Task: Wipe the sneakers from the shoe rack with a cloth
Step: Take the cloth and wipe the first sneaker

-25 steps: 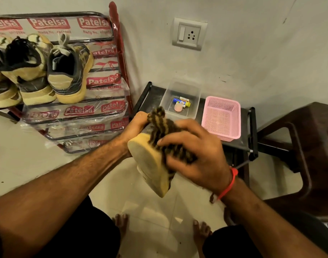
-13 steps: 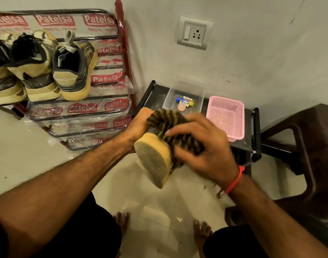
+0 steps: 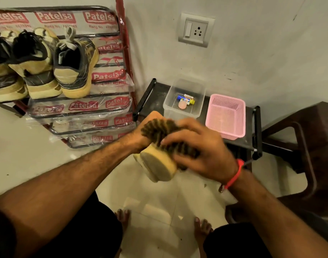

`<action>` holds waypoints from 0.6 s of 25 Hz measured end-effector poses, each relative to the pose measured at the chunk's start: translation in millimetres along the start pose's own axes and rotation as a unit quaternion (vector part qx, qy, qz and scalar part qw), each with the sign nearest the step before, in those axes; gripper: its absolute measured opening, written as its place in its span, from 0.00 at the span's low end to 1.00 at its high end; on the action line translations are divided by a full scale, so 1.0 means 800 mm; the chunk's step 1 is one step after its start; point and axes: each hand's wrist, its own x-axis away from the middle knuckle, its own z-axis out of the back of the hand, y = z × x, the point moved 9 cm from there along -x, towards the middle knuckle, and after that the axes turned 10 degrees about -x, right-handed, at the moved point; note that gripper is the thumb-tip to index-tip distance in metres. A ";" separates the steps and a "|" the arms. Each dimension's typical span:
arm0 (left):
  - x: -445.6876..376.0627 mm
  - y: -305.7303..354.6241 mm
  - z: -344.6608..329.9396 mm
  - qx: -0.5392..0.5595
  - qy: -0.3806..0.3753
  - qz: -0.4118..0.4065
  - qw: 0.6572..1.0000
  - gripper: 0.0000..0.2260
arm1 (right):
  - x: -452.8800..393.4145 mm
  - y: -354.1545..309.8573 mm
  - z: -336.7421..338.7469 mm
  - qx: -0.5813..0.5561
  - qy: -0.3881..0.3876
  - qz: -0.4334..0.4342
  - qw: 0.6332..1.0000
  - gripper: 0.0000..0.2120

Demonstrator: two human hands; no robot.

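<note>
Single wide-angle head-worn view, looking forward and steeply down from close above both forearms, facing a wall corner with shoe rack (image 3: 81,108) at upper left, low black shelf (image 3: 256,131) at centre right, tiled floor (image 3: 159,211) and bare feet at the bottom edge.

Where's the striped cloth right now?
Centre of the head view: the right hand presses the striped cloth onto the sneaker gripped by the left hand.

left grip (image 3: 140,135) curled forward, right grip (image 3: 200,151) curled, palm down
</note>
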 end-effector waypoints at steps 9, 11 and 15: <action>-0.004 -0.004 0.001 -0.014 0.005 -0.001 1.000 0.21 | 0.004 0.043 0.038 0.062 0.088 -0.074 0.991 0.11; -0.009 -0.006 0.006 -0.061 0.007 0.042 0.997 0.24 | 0.012 0.054 0.063 0.065 0.165 -0.109 0.978 0.12; -0.007 -0.011 0.020 -0.121 0.019 0.106 0.987 0.26 | 0.020 0.048 0.076 0.107 0.207 -0.126 0.964 0.12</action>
